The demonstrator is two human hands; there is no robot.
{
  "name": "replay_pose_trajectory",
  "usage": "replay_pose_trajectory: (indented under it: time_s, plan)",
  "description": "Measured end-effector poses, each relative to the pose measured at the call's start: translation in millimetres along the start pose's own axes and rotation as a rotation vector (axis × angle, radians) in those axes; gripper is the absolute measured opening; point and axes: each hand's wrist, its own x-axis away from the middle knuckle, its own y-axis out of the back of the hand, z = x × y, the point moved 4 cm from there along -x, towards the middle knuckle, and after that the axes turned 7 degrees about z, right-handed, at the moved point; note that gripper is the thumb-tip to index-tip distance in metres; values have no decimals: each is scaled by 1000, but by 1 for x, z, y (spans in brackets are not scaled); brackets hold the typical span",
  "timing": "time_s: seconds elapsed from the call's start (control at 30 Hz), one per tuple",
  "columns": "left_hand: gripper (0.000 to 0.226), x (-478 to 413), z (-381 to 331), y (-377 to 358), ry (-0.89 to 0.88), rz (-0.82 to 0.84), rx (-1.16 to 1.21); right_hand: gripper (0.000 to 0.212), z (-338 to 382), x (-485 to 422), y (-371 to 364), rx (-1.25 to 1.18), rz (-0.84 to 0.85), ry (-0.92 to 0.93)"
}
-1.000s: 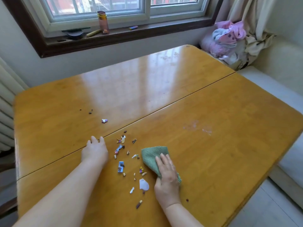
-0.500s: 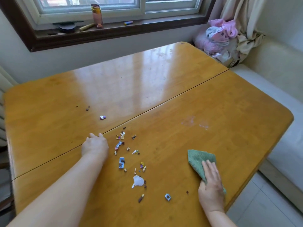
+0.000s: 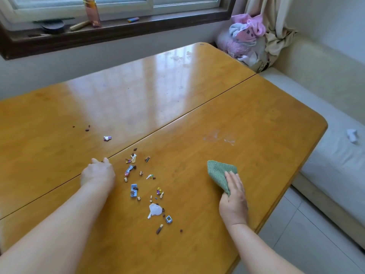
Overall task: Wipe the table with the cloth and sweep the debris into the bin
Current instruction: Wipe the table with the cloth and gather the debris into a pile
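On the near right of the tabletop [image 3: 256,119], the right hand [image 3: 234,202] lies flat, fingers [image 3: 233,180] straight and close together, pressing down the near corner of the green cloth [image 3: 218,173]; the rest of the cloth pokes out ahead of the fingertips. Over to the left, the left hand [image 3: 97,174] rests on the wood right by the dark seam [image 3: 177,120] between the two leaves, fingers [image 3: 98,161] curled under, gripping nothing that I can see. Between the two hands sits the debris [image 3: 146,190]: torn wrappers, a white scrap, little blue pieces and brown crumbs, scattered loosely and well apart from the cloth, much closer to the left hand. A foil bit [image 3: 107,138] and a few dark crumbs [image 3: 87,128] lie farther out across the seam. A pale smear [image 3: 219,137] shows beyond the cloth. By my reading this job is early: nothing gathered into a pile, smear unwiped, and no bin anywhere in view. The cloth needs to travel left to reach that scatter.
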Motion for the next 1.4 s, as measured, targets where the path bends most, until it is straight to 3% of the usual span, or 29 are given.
replay_pose_trajectory:
  time_s: [0.1,0.23,0.37,0.43,0.53,0.73,0.83,1.03,1.4]
  plan:
    - [58,0,-1,1,-1,-1,19,66,13,25,-30,19,62,44]
    - [57,2,0,3,-6,-21,10,70,61,48,-76,-155,322,258]
    - [55,2,4,6,-7,-41,25,64,70,-13,-47,-283,125,177]
    - [53,0,5,8,-10,-62,46,58,54,-47,-29,-195,48,89]
    - [47,-2,11,10,-9,-110,61,54,35,-72,-30,39,103,-14]
    - [25,-16,22,27,44,-169,177,57,86,-102,-87,176,252,196]
    - [26,-29,29,37,68,-244,285,57,119,-129,-111,176,299,266]
    - [32,-80,67,52,290,-336,643,55,186,-208,-178,214,369,442]
    - [37,-167,99,73,400,-412,703,53,314,-341,-280,245,393,657]
